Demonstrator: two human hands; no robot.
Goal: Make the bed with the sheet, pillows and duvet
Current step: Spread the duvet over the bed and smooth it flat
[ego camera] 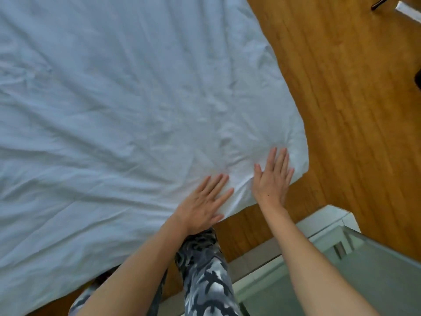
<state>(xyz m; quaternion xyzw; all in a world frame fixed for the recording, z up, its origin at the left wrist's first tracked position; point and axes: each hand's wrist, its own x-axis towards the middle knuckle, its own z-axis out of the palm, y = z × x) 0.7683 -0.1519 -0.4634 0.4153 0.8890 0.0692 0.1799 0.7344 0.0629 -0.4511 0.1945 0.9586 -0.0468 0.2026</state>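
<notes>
The white duvet lies spread across most of the view, filling everything from about seven o'clock round through twelve to two o'clock, its surface creased with soft folds that fan out from the near corner. That corner sits at about four o'clock from the middle of the view, rounded and slightly puffed, with its edge running back along the wooden floor. Whether this cloth is the duvet or a sheet laid over it is hard to say for sure from the flat, pale surface, though the thick, padded edge suggests the duvet. Both hands lie flat on it near that corner, fingers straight and together, gripping nothing. The left hand rests palm down at about five o'clock, right at the near edge of the cloth, fingers pointing toward one o'clock. The right hand rests just beside it, toward three o'clock, closer to the corner, with its fingers pointing toward twelve. The two hands are close but apart, with a small ridge of cloth between them. Below the left hand, at six o'clock, a leg in grey and black patterned trousers stands against the bed's edge. At about four to five o'clock in the lower corner stands a pale table with a glass top. A dark thin leg of some furniture shows at one o'clock.
</notes>
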